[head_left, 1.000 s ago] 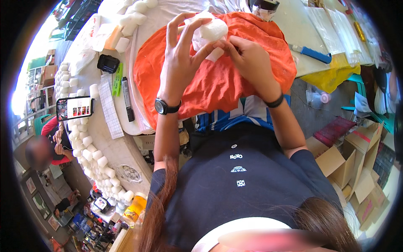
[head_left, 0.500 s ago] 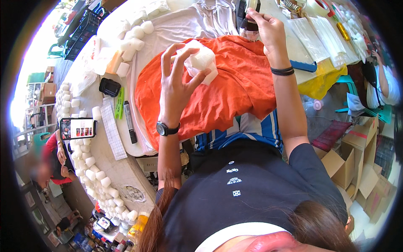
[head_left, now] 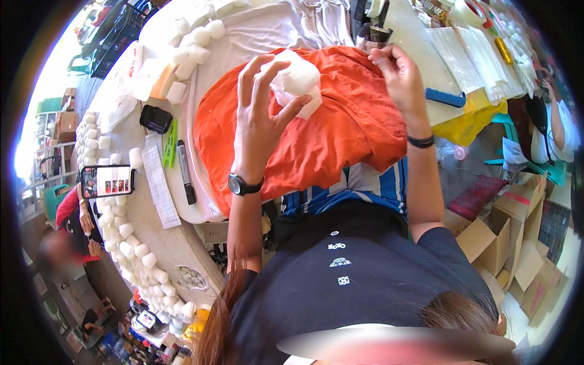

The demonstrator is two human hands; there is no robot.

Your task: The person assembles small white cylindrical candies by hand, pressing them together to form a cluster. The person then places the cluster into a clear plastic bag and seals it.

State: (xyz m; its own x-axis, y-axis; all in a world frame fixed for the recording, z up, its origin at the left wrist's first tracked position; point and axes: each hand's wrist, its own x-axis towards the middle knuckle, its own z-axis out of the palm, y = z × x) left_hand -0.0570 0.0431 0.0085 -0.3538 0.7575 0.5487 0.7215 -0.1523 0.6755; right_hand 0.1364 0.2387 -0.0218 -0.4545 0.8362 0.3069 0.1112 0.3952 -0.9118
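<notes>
My left hand [head_left: 261,115] grips a white bundle [head_left: 295,79] in thin pale wrapping, thumb on the near side and fingers curled over its left. The bundle is above an orange cloth [head_left: 255,164] spread over my lap and the table edge. What is inside the wrapping cannot be seen. My right hand [head_left: 398,79] pinches the end of a clear tape strip [head_left: 373,46], close to the front of a black tape dispenser [head_left: 372,31]. The strip is see-through and hard to follow.
Many short white candles [head_left: 146,258] line the left table edge, beside a phone [head_left: 107,182]. A marker [head_left: 185,173], a gridded strip [head_left: 160,182] and a black box [head_left: 156,118] lie nearer. At right are a blue-handled tool [head_left: 445,97], clear plastic sleeves [head_left: 453,58] and cardboard boxes [head_left: 486,243].
My right hand has moved from the top of the tape dispenser toward me and slightly right, pinching the tape. My left hand keeps the bundle, shifted only slightly.
</notes>
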